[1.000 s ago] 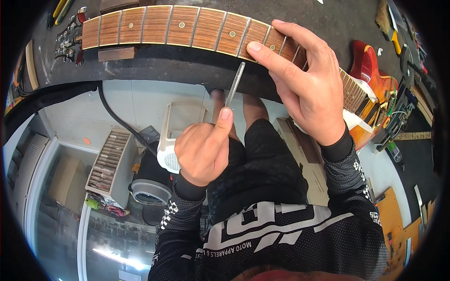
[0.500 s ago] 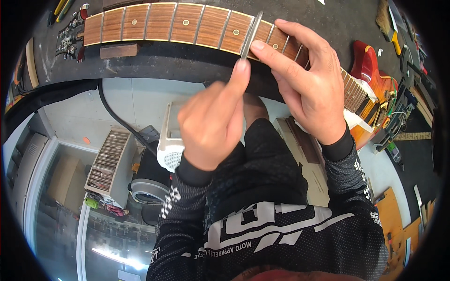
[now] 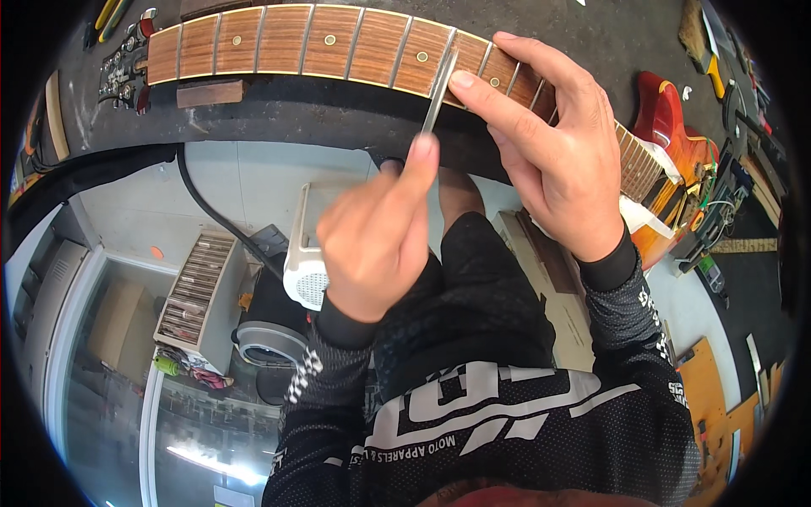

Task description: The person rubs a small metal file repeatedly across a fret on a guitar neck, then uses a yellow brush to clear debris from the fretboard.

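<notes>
An electric guitar lies across the workbench, its wooden fretboard (image 3: 283,40) facing up and its dark headstock (image 3: 122,74) at the left. My left hand (image 3: 376,232), slightly blurred, is closed on the handle end of a slim metal file (image 3: 437,101), index finger stretched along it. The file's tip lies over the fretboard, alongside a fret. My right hand (image 3: 557,127) has its thumb and index finger spread on the fretboard, the thumb touching down right beside the file. The handle end is hidden in my left hand.
The red sunburst guitar body (image 3: 663,114) sits at the right, with white tape near the neck. A wooden block (image 3: 211,93) is under the neck. A brush (image 3: 693,38) and other tools lie at the far right. Below the bench stands a small drawer cabinet (image 3: 198,291).
My left hand has drawn the file back toward me, so its tip has moved from beyond the fretboard's far edge to over the board. My right hand stays put.
</notes>
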Motion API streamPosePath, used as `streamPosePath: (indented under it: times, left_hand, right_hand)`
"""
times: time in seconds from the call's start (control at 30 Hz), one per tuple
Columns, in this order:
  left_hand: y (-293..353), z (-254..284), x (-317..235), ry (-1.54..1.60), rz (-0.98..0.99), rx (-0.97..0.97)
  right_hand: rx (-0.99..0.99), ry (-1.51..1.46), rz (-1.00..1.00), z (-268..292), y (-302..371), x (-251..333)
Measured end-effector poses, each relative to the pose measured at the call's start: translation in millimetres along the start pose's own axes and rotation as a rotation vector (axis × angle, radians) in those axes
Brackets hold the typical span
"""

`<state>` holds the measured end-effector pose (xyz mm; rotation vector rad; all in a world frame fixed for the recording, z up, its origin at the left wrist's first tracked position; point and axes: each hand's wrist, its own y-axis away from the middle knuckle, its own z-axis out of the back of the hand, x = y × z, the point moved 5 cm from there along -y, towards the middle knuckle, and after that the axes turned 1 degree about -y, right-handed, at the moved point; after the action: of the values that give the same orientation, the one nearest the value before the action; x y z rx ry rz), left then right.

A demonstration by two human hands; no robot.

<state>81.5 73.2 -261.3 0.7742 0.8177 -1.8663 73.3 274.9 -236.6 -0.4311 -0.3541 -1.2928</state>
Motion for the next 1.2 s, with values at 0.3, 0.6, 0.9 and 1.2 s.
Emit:
streamPosePath:
  times: [0.3,0.6,0.9,1.2]
  left_hand:
    - [36.0,18.0,-8.2,-0.03,-0.006,0.052]
    - [32.6,12.8,-5.4,-0.032,-0.005,0.035]
    - [-4.2,-4.7,-0.7,0.014,-0.04,-0.044]
    - [-12.3,-5.0,-0.4,0.02,-0.016,-0.034]
  right_hand:
    - [0.01,0.001,-0.002,0.7,0.4,-1.2]
    - [0.004,-0.009,-0.003,-0.3,1.3,-1.4]
    - [-0.004,-0.002,0.003,0.9,0.1,-1.5]
    - [-0.003,-0.003,0.006,0.7,-1.2,-1.7]
